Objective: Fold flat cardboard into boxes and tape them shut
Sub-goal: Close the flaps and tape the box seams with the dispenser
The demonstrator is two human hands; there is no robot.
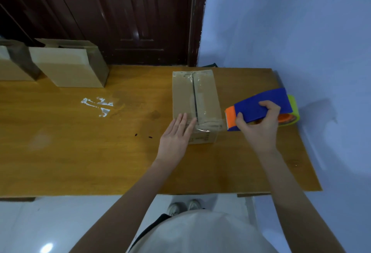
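Shoes (184, 206) peek out below table edge, on pale floor. Your left hand (176, 135) lies flat, fingers straight, pressing near end of cardboard box (195, 100) beside its centre seam, holding nothing. Your right hand (261, 126) curls round blue tape dispenser (261, 108), firm grip, orange nose just beside box's right near corner, clear tape stretched across to box. Box sits closed on wooden table (80, 152), right of middle. Tape scraps (98, 105) stuck to tabletop left. Far left: more cardboard boxes (70, 68) at back edge. Dark door (130, 15) behind, blue wall (291, 31) right.
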